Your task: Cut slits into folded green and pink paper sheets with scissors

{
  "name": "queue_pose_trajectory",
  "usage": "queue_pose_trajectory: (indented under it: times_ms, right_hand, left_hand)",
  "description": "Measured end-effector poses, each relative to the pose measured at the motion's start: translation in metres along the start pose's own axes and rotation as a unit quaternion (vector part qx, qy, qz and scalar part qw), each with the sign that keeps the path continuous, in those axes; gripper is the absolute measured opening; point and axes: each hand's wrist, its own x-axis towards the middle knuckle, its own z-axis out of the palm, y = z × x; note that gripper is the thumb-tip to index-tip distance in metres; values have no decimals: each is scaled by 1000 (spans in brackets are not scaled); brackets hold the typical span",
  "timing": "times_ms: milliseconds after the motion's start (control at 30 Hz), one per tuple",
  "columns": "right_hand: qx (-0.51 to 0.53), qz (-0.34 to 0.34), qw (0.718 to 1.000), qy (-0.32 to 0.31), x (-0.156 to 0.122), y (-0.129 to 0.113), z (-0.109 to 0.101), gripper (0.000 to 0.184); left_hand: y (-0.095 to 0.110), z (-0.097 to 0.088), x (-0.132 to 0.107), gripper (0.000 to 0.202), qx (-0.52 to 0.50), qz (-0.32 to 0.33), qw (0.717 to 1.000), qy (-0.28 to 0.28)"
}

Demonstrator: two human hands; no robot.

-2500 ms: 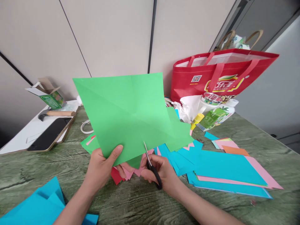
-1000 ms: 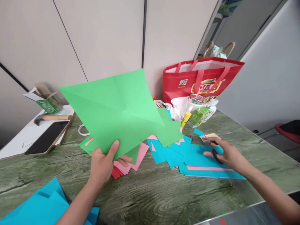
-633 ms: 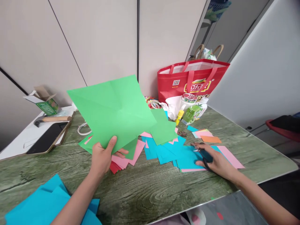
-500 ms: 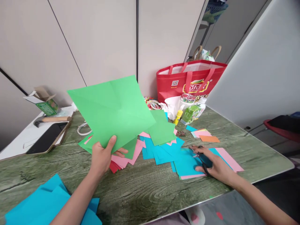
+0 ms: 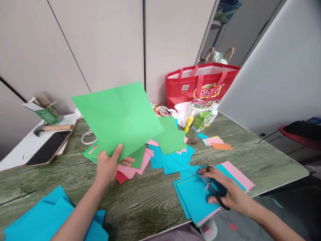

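My left hand pinches the lower edge of a creased green paper sheet and holds it up above the table. My right hand is closed round black-handled scissors and presses its fingers on a stack of blue and pink paper sheets at the table's near right edge. The stack overhangs the edge a little.
Loose blue, pink, red and green papers litter the green wood-grain table. More blue sheets lie at the near left. A red tote bag, bottles and a glue stick stand at the back. A phone and hammer rest at the left.
My right hand left the green sheet, carried the scissors to the right and dragged the blue and pink stack toward the table's near edge. My left hand kept the green sheet raised.
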Motion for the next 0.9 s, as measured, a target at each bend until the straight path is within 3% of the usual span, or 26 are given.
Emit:
queue_pose_trajectory:
  times_ms: [200, 300, 367, 433, 500, 567, 633, 733, 900]
  right_hand:
    - [18, 36, 999, 1, 5, -15, -7, 52]
    - [71, 50, 996, 23, 30, -32, -21, 47]
    - [141, 51, 984, 91, 60, -48, -25, 42]
    - [278, 26, 943, 182, 96, -68, -18, 30]
    - [421, 14, 869, 259, 130, -89, -1, 23]
    - [488, 34, 827, 277, 155, -108, 22, 20]
    - [535, 35, 810, 236, 169, -122, 45, 21]
    - [581, -4, 805, 119, 172, -129, 65, 26]
    - [594, 6, 804, 0, 170, -123, 66, 35]
  left_hand:
    - [1, 0, 0, 23, 0, 2, 1000, -3]
    - [2, 0, 1, 24, -1, -3, 1000, -1]
    - [3, 1, 1, 25, -3, -4, 1000, -2]
    - [4, 1, 1, 25, -4, -4, 1000, 2]
    - [6, 0, 2, 27, -11, 3, 1000, 14]
    - [7, -2, 4, 28, -28, 13, 999, 36]
    - [8, -6, 6, 28, -46, 19, 997, 64]
    - [11, -10, 8, 25, -65, 16, 993, 96]
    - [19, -9, 4, 22, -53, -31, 995, 74]
